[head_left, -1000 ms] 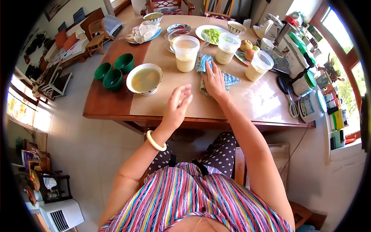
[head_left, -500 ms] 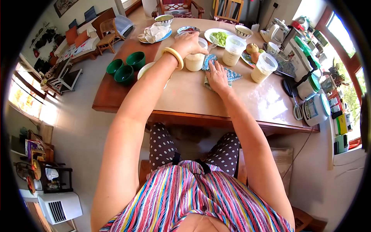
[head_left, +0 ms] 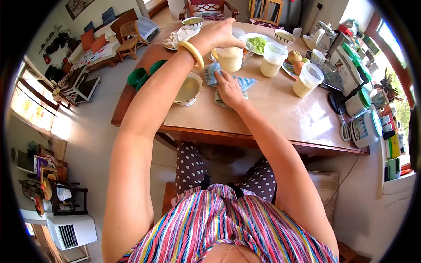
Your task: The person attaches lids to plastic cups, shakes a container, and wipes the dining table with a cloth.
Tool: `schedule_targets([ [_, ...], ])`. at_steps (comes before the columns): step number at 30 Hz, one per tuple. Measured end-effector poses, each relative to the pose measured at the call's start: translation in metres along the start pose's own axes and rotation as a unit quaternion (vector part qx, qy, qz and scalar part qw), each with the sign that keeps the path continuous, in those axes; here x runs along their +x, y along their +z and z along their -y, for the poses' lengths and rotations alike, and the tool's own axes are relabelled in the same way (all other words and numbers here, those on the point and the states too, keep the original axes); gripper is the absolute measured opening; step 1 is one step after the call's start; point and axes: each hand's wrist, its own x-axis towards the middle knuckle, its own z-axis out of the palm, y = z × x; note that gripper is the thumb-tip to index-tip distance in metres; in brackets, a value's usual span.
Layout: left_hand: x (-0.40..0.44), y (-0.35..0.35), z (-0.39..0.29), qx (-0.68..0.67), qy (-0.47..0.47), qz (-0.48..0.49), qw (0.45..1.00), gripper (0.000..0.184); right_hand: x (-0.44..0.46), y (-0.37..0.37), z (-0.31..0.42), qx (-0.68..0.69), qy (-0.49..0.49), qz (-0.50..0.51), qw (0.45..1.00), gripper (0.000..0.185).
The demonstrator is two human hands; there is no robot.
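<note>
My left hand point(head_left: 221, 36), with a yellow bangle at its wrist, grips a clear plastic container point(head_left: 230, 61) of pale, batter-like contents by its upper part. Its fingertips are partly hidden. In front of that container, my right hand point(head_left: 231, 91) presses on a blue and white checked cloth point(head_left: 245, 82), its fingers holding the fabric against the tabletop. Left of the cloth stands a footed bowl point(head_left: 188, 90) of pale liquid, partly behind my left forearm. Two similar containers stand to the right, a nearer one point(head_left: 306, 82) and a farther one point(head_left: 272, 61).
Green bowls point(head_left: 137, 77) sit at the table's left, partly behind my arm. Farther back are a plate of chopped greens point(head_left: 258, 45), a striped bowl point(head_left: 284, 38) and a plate with flatbread-like pieces point(head_left: 175, 40). A whisk point(head_left: 345, 130) and a large tub point(head_left: 366, 127) lie along the right edge.
My left hand has shifted the container slightly away from me. My right hand has slid the cloth to the left, near where the container stood. The camera view has turned a little.
</note>
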Motion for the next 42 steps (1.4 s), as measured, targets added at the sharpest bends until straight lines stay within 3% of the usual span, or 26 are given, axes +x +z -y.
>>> schedule_targets([
  [5,-0.004,0.001,-0.006,-0.011,0.018,0.000,1.000,0.099,0.021,-0.003,-0.003,0.056,-0.124,0.083,0.987,0.045],
  [10,-0.005,0.020,-0.014,-0.011,0.012,0.010,1.000,0.100,-0.034,-0.046,0.005,0.089,-0.183,0.136,0.970,0.039],
  [15,-0.006,0.041,-0.021,-0.017,0.023,0.032,0.999,0.097,-0.097,-0.049,0.057,-0.018,-0.097,0.012,0.995,0.041],
  [19,-0.017,0.060,-0.026,-0.020,0.023,0.061,0.998,0.093,-0.124,-0.054,0.077,-0.027,-0.066,-0.013,0.997,0.040],
  [27,-0.022,0.062,-0.029,-0.019,0.039,0.051,0.998,0.091,-0.179,-0.151,-0.014,-0.155,0.040,-0.066,0.985,0.046],
  [32,-0.017,0.055,-0.034,-0.009,0.020,0.126,0.992,0.102,-0.223,-0.204,-0.088,-0.278,0.151,-0.082,0.945,0.041],
  [36,0.003,0.048,-0.052,-0.003,0.051,0.119,0.992,0.113,-0.228,-0.230,-0.131,-0.287,0.206,-0.088,0.931,0.042],
  [39,0.056,0.061,-0.081,-0.005,0.102,0.092,0.991,0.121,-0.187,-0.276,-0.150,-0.098,0.242,-0.085,0.962,0.045],
  [40,0.069,0.065,-0.089,0.001,0.110,0.104,0.988,0.123,-0.167,-0.288,-0.138,-0.166,0.175,-0.176,0.954,0.051],
  [42,0.090,0.078,-0.101,0.020,0.094,0.136,0.986,0.125,-0.123,-0.309,-0.118,-0.132,0.212,-0.164,0.954,0.077],
])
